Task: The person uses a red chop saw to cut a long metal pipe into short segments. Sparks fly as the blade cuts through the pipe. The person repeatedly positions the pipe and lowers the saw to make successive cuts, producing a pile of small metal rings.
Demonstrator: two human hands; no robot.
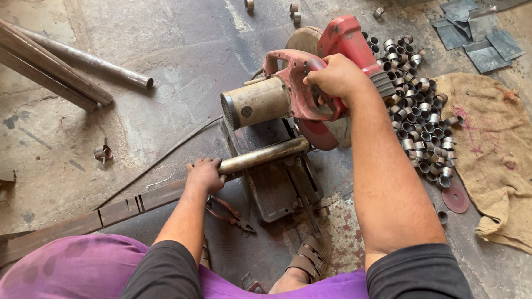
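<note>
Dozens of short cut rings (422, 124) heaped right of centre, spilling toward a burlap sack (508, 162) at the right edge; a few more strays (293, 10) near the top of the frame. Plenty done already, judging by that pile. Still a long stretch of pipe (259, 156) left uncut: one end laid across the base of the red chop saw (299, 90) at centre, under the blade, the rest running down-left along an angle-iron rail (92, 219) toward the lower left corner.

Right hand (336, 79) clamped around the saw's handle, upper centre, arm extended. Blade raised or only just meeting the pipe — cannot tell which, no sparks visible. Left hand (205, 173) closed over the pipe just left of the saw base, pressing it down onto the rail.

Pair of pliers (229, 213) lying on the floor just below the left hand. Worn red cutting disc (456, 199) flat on the floor at the foot of the ring pile. More long pipes (52, 65) stacked at upper left, apparently uncut stock. Grey metal offcuts (478, 33) at upper right. Sandalled foot (309, 258) planted beside the saw base, lower centre.
</note>
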